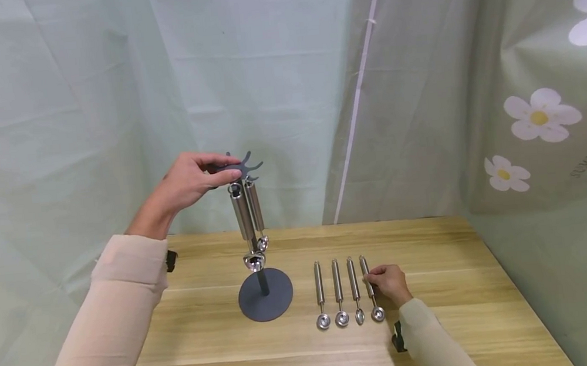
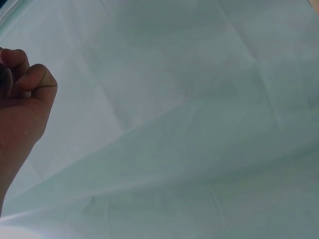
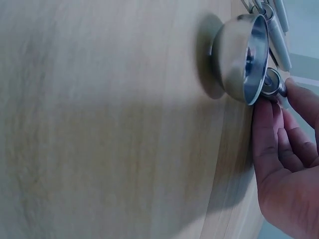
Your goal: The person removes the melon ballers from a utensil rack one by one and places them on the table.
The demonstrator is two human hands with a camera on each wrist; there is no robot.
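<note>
Steel scoops with long tube handles are the things in hand here. Four lie side by side on the wooden tabletop (image 1: 439, 263), right of its middle, handles toward the far edge and bowls toward the near edge. The right hand (image 1: 390, 283) rests on the rightmost scoop (image 1: 371, 290), its fingers curled over the middle of the handle and pinching it while it lies flat. In the right wrist view the bowl of that scoop (image 3: 244, 57) fills the top of the frame, with the fingertips (image 3: 266, 124) just beside its rim.

Left of the row stands a dark grey rack (image 1: 264, 295) on a round base, near the middle of the tabletop. Two more scoops (image 1: 247, 217) hang from its top, bowls down, close against the post. The left hand (image 1: 192, 181) is raised to the forked top of the rack (image 1: 245, 165) and pinches one prong between thumb and fingers. The left wrist view shows only curled fingers (image 2: 30, 82) against pale green cloth.

A green curtain (image 1: 547, 117) on the right carries white flowers with yellow centres and slanted writing that begins "SUMMER"; the rest is cut off at the frame edge.
</note>
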